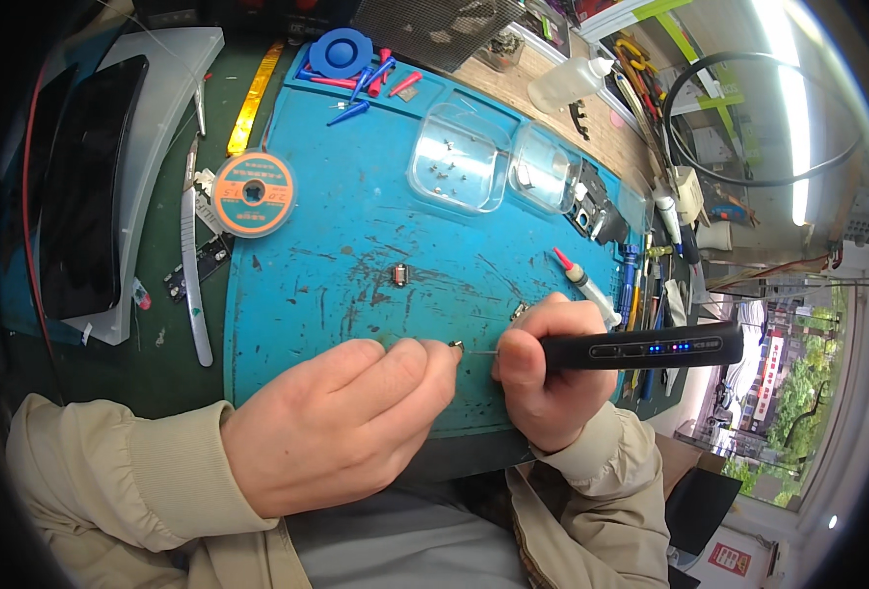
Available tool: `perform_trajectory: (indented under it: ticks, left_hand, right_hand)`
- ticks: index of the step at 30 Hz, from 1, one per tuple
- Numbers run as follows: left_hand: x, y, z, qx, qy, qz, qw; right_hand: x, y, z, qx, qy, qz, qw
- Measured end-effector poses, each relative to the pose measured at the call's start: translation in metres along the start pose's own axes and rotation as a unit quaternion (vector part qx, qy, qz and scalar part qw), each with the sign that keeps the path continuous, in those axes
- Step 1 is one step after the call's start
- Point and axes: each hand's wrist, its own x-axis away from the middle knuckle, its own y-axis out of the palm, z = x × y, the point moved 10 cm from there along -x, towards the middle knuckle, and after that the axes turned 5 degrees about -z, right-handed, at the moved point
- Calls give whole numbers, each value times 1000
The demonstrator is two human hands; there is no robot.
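Observation:
Pinched between the fingertips of my left hand (356, 422) is a small metal part (456, 346), mostly hidden by the fingers. My right hand (552, 378) is closed around a black pen-style power tool (640, 348) with lit blue and red lights. Its thin shaft points left at the small metal part; whether the tip touches it I cannot tell. Another small metal component (400, 276) lies on the blue work mat (326, 245) beyond my left hand. A further small metal piece (520, 310) lies just past my right fingers.
Two clear plastic trays (459, 191) hold small parts at the back. A wire spool (255, 192), tweezers (194, 255) and dark screens (91, 187) are at the left. Nozzle tips (361, 88) lie at the back left. A syringe (588, 288) and several tools stand at the right.

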Motion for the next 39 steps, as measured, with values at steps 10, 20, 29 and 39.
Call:
perform_trajectory:
  ticks: [10, 20, 29, 39]
  left_hand:
    - [0, 1, 0, -11, -3, 15, 1000]
    - [2, 1, 1, -26, 0, -6, 1000]
    - [0, 0, 1, 2, -3, 11, 1000]
    - [0, 0, 0, 13, -4, 12, 1000]
  right_hand:
    - [-5, 8, 5, 3, 9, -20, 1000]
    - [-12, 11, -5, 40, -33, -21, 998]
    - [-13, 11, -8, 65, -45, -21, 997]
    - [-14, 10, -8, 49, -33, -17, 998]
